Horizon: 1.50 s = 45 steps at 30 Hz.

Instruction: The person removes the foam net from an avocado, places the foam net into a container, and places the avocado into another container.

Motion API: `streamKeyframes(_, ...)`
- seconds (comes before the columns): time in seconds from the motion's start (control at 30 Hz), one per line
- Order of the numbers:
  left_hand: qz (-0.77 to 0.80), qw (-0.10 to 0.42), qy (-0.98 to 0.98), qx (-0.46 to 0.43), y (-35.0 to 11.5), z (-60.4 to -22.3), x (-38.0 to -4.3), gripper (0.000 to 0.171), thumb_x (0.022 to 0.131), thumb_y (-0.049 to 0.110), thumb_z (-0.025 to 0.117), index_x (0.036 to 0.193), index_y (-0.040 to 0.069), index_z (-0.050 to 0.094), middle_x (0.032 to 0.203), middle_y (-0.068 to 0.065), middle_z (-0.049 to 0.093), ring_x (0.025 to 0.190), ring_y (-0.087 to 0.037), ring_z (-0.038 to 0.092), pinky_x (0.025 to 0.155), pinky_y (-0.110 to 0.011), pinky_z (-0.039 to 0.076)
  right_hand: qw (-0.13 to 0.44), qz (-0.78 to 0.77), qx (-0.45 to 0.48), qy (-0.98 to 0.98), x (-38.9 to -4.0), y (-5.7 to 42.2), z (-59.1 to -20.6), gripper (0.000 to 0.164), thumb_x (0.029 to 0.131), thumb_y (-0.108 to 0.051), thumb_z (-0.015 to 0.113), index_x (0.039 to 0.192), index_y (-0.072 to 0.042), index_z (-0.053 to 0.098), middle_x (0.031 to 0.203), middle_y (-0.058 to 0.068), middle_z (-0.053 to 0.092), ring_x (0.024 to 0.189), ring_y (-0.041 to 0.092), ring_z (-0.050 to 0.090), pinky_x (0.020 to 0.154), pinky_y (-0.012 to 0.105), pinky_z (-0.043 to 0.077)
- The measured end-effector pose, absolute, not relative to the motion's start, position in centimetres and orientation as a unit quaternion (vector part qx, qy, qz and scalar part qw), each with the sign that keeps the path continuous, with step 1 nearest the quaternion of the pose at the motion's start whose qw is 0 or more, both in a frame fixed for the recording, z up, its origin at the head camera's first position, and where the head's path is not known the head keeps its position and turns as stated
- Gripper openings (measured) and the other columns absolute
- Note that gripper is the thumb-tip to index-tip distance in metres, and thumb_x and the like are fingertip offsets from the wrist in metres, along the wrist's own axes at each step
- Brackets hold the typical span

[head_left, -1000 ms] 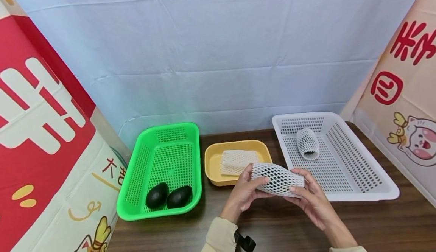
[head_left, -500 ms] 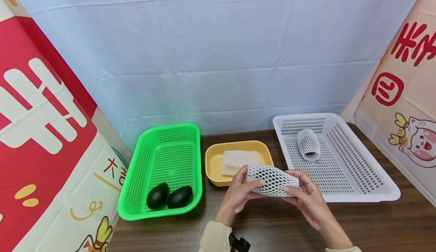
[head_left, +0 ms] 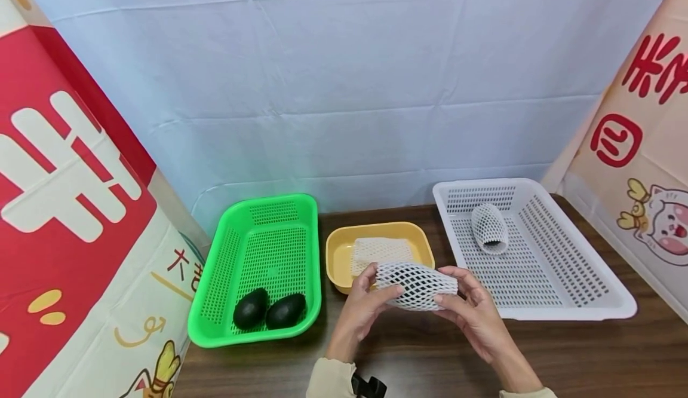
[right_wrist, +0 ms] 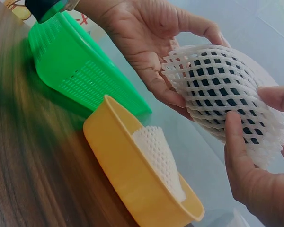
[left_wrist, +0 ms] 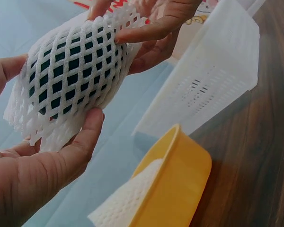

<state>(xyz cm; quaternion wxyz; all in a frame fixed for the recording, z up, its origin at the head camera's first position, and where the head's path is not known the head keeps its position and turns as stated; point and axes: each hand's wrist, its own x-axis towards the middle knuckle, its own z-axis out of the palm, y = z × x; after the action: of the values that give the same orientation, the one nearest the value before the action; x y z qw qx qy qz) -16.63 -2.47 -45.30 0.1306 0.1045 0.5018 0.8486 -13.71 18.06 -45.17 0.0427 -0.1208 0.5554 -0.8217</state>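
A netted dark fruit (head_left: 416,288) was held over the desk (head_left: 414,350), clamped at its 9 o'clock end by the fingers of the left hand (head_left: 359,306) and at 3 o'clock by those of the right hand (head_left: 475,309). It seemed to be almost all covered. At 2 o'clock, one wrapped fruit (head_left: 488,224) was seen in the white basket (head_left: 570,313), likely finished. Two bare fruits (head_left: 251,309) were left in the green basket (head_left: 314,266) at 9 o'clock; spare net (head_left: 383,248) was held by the yellow tray (head_left: 338,257) at 10.

Your white foam net (head_left: 416,287) hid most of the avocado (left_wrist: 72,64) inside; your left hand (head_left: 361,305) covered part of the yellow tray (head_left: 340,257), which the left wrist view's bottom edge cropped.
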Motion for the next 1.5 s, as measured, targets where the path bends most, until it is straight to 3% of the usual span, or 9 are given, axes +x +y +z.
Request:
streamKeyframes(0.57, 0.837, 0.115, 0.525, 0.101, -4.3, -46.1, -15.0, 0.047, 0.074, 0.002, 0.07, 0.117, -0.001, 0.051, 0.104, -0.018, 0.056, 0.089, -0.025, 0.057, 0.074, -0.035, 0.048, 0.037, -0.796, -0.124, 0.591, -12.7, 16.7, -45.7, 0.045, 0.08, 0.009, 0.057, 0.122, 0.005, 0.04, 0.106, 0.013, 0.049, 0.089, 0.017, 0.058, 0.071, 0.031, 0.05)
streamKeyframes(0.83, 0.833, 0.12, 0.534, 0.076, -5.4, -46.6, -14.3, 0.046, 0.072, 0.002, 0.071, 0.114, -0.002, 0.053, 0.102, -0.018, 0.057, 0.09, -0.026, 0.057, 0.075, -0.035, 0.048, 0.05, -0.792, -0.088, 0.602, -12.2, 15.6, -46.0, 0.045, 0.079, 0.008, 0.06, 0.12, 0.008, 0.043, 0.111, 0.021, 0.048, 0.092, 0.025, 0.055, 0.074, 0.035, 0.048)
streamKeyframes(1.13, 0.823, 0.115, 0.55, 0.077, -6.3, -47.0, -13.5, 0.045, 0.072, 0.001, 0.071, 0.112, -0.003, 0.052, 0.102, -0.019, 0.058, 0.09, -0.027, 0.057, 0.075, -0.035, 0.048, 0.071, -0.783, -0.079, 0.613, -11.8, 15.2, -46.4, 0.044, 0.078, 0.006, 0.062, 0.119, 0.007, 0.046, 0.11, 0.02, 0.051, 0.092, 0.027, 0.056, 0.073, 0.037, 0.049)
streamKeyframes(1.5, 0.805, 0.142, 0.574, 0.056, -7.6, -47.8, -12.6, 0.044, 0.071, 0.007, 0.074, 0.109, -0.001, 0.054, 0.101, -0.018, 0.059, 0.088, -0.028, 0.059, 0.071, -0.039, 0.05, 0.086, -0.783, -0.078, 0.612, -11.2, 14.2, -47.6, 0.043, 0.076, 0.005, 0.065, 0.116, 0.007, 0.048, 0.108, 0.021, 0.053, 0.091, 0.027, 0.057, 0.071, 0.038, 0.05)
